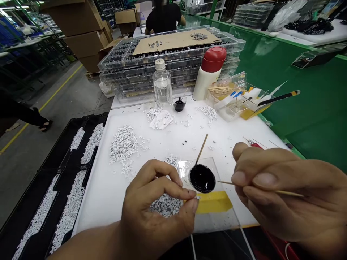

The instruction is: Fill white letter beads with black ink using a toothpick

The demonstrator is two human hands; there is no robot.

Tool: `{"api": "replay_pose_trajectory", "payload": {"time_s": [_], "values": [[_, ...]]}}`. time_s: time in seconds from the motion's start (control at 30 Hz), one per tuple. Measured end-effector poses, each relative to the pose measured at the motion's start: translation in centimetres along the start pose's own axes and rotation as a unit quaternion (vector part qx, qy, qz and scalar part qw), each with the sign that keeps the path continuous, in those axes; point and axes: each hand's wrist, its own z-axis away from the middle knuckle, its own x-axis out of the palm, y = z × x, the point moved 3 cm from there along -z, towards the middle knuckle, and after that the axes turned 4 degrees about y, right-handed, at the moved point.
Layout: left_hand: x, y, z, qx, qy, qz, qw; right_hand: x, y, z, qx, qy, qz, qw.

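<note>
My left hand (162, 202) pinches a tiny whitish piece (198, 197) between thumb and forefinger; its exact kind is too small to make out. In my right hand (287, 187) is a thin wooden toothpick (288, 193), held like a pen with its point toward the left. Between the hands stands a small cup of black paint (202, 178), with a wooden stick (202, 148) leaning in it. Under the cup lies a clear plate (217, 224) with a strip of yellow tape (214, 202). Small grey-white pieces (166, 206) are heaped behind my left hand.
Piles of small white pieces (123, 144) lie on the white table (94, 202). Farther back are a clear bottle (162, 85), a second black cup (179, 104), a red-capped flask (208, 74) and a tool box (238, 104). Stacked clear trays (130, 85) stand behind; black trays (62, 169) flank the left.
</note>
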Motion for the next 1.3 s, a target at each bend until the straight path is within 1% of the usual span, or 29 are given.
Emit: {"api": "replay_pose_trajectory", "payload": {"time_s": [0.1, 0.2, 0.33, 0.47, 0.53, 0.7, 0.93, 1.1, 1.17, 1.3], "values": [[0.1, -0.1, 0.0, 0.005, 0.002, -0.008, 1.000, 0.4, -0.6, 0.0, -0.019, -0.003, 0.019, 1.000], [0.2, -0.1, 0.1, 0.004, 0.000, -0.004, 1.000, 0.3, -0.8, -0.1, -0.032, -0.006, 0.038, 0.999], [0.4, -0.2, 0.1, -0.001, 0.005, -0.004, 1.000, 0.1, -0.7, -0.3, -0.037, -0.028, 0.073, 0.996], [0.5, -0.1, 0.0, -0.005, 0.005, -0.004, 1.000, 0.4, -1.0, -1.1, -0.067, -0.060, 0.083, 0.992], [0.5, -0.1, -0.1, -0.006, 0.006, -0.003, 1.000, 0.5, -1.2, -1.6, -0.068, -0.072, 0.081, 0.992], [0.6, 0.0, -0.1, -0.002, 0.010, -0.006, 1.000, 0.5, -0.9, -1.6, -0.071, -0.063, 0.045, 0.994], [0.6, 0.0, 0.1, -0.005, 0.005, 0.002, 1.000, 0.5, -0.2, -0.8, -0.088, -0.056, 0.046, 0.993], [0.8, 0.0, 0.0, -0.007, 0.009, 0.003, 1.000, 0.3, -0.3, -0.4, -0.053, -0.056, 0.027, 0.997], [0.9, 0.0, 0.0, -0.005, 0.011, 0.004, 1.000, 0.3, -0.6, -0.4, -0.036, -0.043, 0.024, 0.998], [0.9, -0.2, 0.1, -0.013, 0.012, 0.016, 1.000, 0.8, -1.1, -0.6, -0.005, -0.035, 0.033, 0.999]]}}
